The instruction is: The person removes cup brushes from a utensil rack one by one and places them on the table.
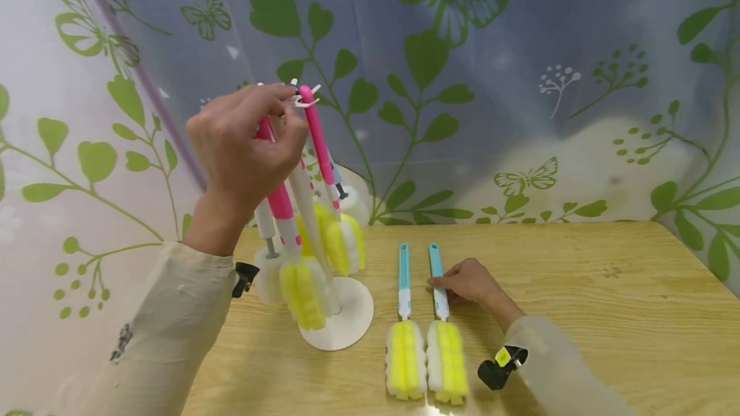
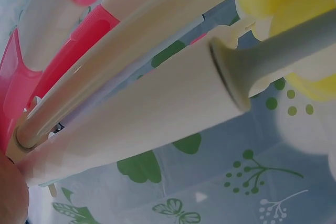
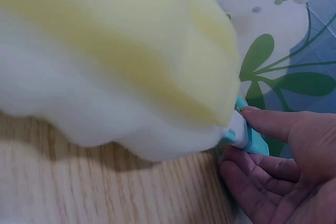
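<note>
At upper left, my left hand (image 1: pixel 248 137) is curled at the top of a white brush stand (image 1: pixel 347 332), its fingertips by the hooks. Pink-handled sponge brushes (image 1: pixel 315 127) hang there, along with a white-handled brush (image 2: pixel 142 114); the hand partly hides the hanging ends. I cannot tell whether it also grips a pink handle. My right hand (image 1: pixel 471 284) pinches the blue-and-white handle of a yellow-and-white sponge brush (image 1: pixel 446 361) on the table, thumb on one side and fingers on the other. A matching sponge brush (image 1: pixel 406 358) lies parallel, just left of it.
The wooden table (image 1: pixel 607 313) ends at a back edge before a leaf-and-butterfly patterned curtain (image 1: pixel 370 50). Hanging sponge heads (image 1: pixel 343 242) crowd around the stand's pole, above its round base. Black wrist cameras (image 1: pixel 502 368) sit at both sleeves.
</note>
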